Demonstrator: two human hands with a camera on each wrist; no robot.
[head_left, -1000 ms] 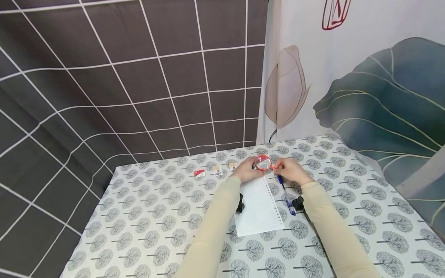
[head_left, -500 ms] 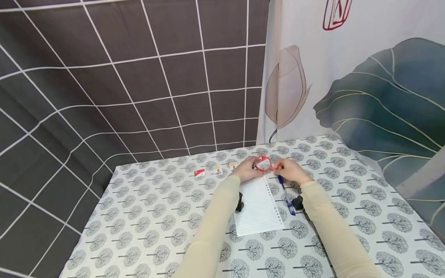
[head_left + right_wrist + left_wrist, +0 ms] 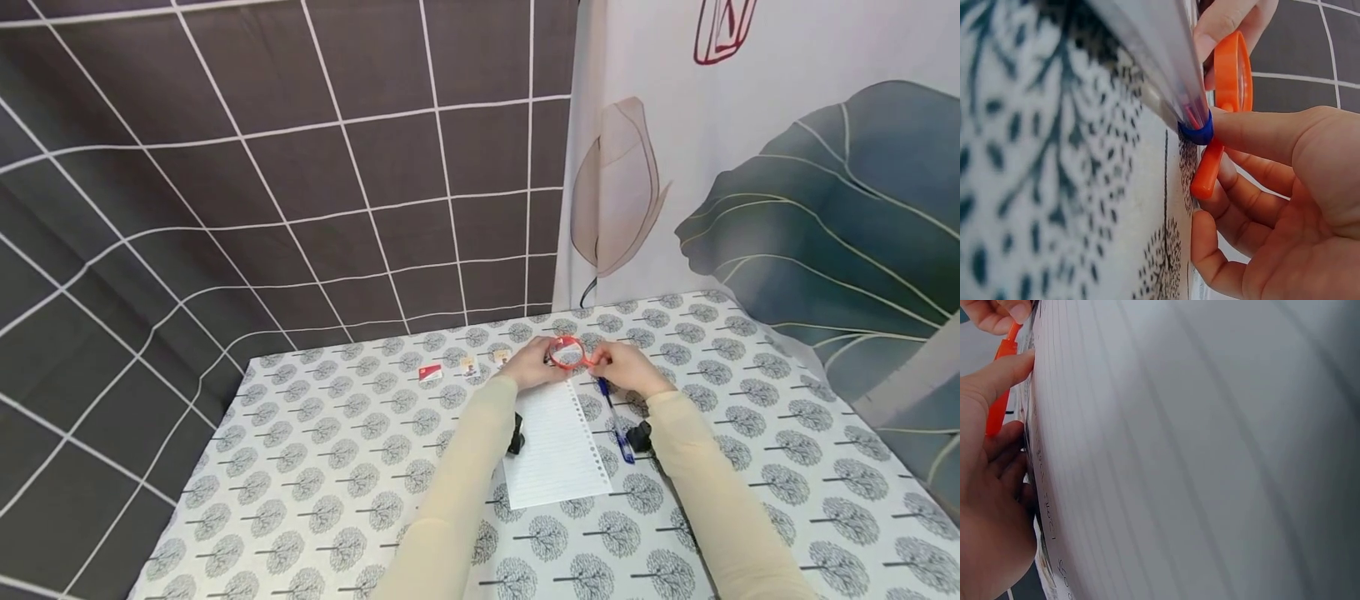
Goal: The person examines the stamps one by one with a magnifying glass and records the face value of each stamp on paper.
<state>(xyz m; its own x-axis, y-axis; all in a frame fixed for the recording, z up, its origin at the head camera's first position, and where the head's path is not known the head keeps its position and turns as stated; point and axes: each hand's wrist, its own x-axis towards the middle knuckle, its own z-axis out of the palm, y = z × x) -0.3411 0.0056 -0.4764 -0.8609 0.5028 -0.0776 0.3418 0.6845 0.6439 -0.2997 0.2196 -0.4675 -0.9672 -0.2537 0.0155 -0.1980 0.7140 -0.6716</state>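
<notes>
My right hand (image 3: 632, 368) pinches the handle of a red-orange magnifying glass (image 3: 567, 353) between thumb and fingers, as the right wrist view shows up close. Beneath its round lens lies a red and white card (image 3: 567, 342). My left hand (image 3: 527, 365) rests at the lens's left side, thumb (image 3: 1013, 372) stretched out on the near side and fingers on the far side, touching the surface around the card. Whether it grips the card edge is hidden. A sheet of lined paper (image 3: 558, 450) with punched holes lies below the hands, and a blue pen (image 3: 617, 423) beside it.
Left of the hands lie a red and white card (image 3: 431, 373) and two small photo cards, one of them (image 3: 469, 367) further from the hand. A tree-patterned cloth (image 3: 337, 483) covers the table. A dark gridded curtain (image 3: 300, 183) hangs behind.
Almost nothing differs. Both hands and the magnifying glass keep their places over the card; the view shifts very slightly.
</notes>
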